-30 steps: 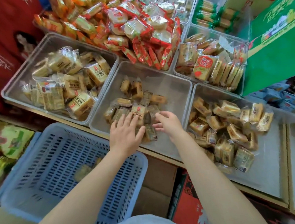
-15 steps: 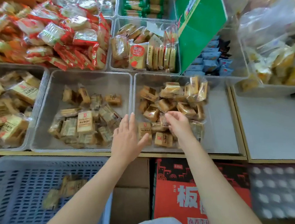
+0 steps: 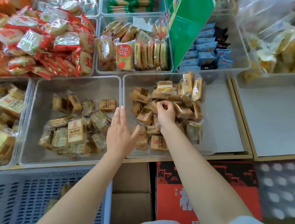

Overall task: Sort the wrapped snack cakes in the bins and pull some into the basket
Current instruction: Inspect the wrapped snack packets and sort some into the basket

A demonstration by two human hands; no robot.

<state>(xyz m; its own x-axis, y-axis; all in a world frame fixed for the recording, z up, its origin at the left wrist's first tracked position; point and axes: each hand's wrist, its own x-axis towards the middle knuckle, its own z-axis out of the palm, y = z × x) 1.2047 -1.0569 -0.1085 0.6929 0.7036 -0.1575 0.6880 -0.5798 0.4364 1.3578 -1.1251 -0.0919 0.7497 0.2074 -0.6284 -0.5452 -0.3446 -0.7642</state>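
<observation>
Head view: left hand [image 3: 119,131] flat, fingers straight, at frame centre over the bins' shared wall; right hand [image 3: 166,113] curls onto cakes [image 3: 167,108] in the right bin [image 3: 218,106]; basket [image 3: 26,201] lower left.

Green carton [image 3: 189,20], tilted, leaning across the clear bins at upper centre-right; blue-wrapped packets [image 3: 205,54] just right of it, partly hidden beneath its lower edge; large clear plastic bag [image 3: 270,19] at upper right, holding yellow packaged goods; red-and-black printed box [image 3: 181,194] below the front edge of the surface [image 3: 276,119]; plain brown cardboard box [image 3: 132,192] just left of the red one; grey pack with pale round spots [image 3: 287,189] to its right, blurred; bare grey panels of the surface at right.
</observation>
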